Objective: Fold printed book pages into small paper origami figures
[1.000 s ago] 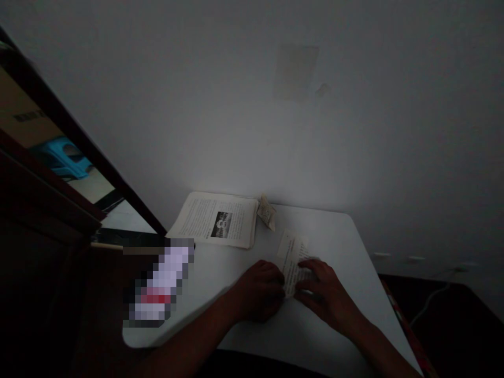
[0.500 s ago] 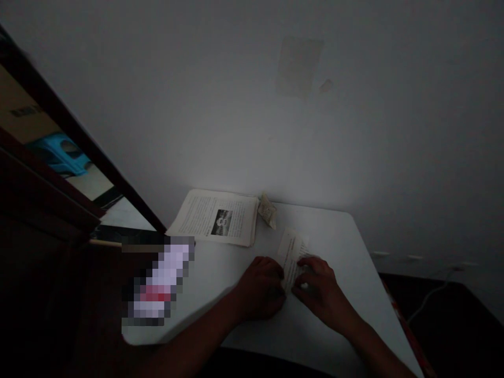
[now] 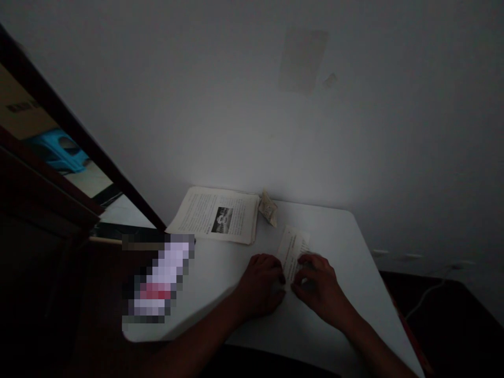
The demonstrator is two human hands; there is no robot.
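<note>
Centrally, a small printed sheet (image 3: 290, 249) lies on the white surface (image 3: 334, 228) between the two hands, its far end uncovered and its near end partly screened by fingers. The left hand (image 3: 263, 283), knuckles uppermost, rests at the sheet's left edge with its fingers curled inward; whether its grip is clamped on the paper cannot be made out, the fingertips being dark and turned under. The right hand (image 3: 315, 283) lies at the right edge, thumb and fingers bent toward the sheet with a gap visible inside their curve; it is likewise unclear whether the tips of this grip pinch the paper or merely touch it. Beyond the hands, near the wall (image 3: 197, 115), stand two further items: a stack of printed pages (image 3: 200, 215), the uppermost bearing a dark picture (image 3: 221, 219), and, just beside its right edge, a folded paper (image 3: 268, 210) with raised points. At the left of the surface, a pixelated patch (image 3: 161, 273) conceals an object. Farther left, a blue stool (image 3: 65, 149) is seen; at lower right, a pale cable (image 3: 425, 296) hangs beside the surface.
</note>
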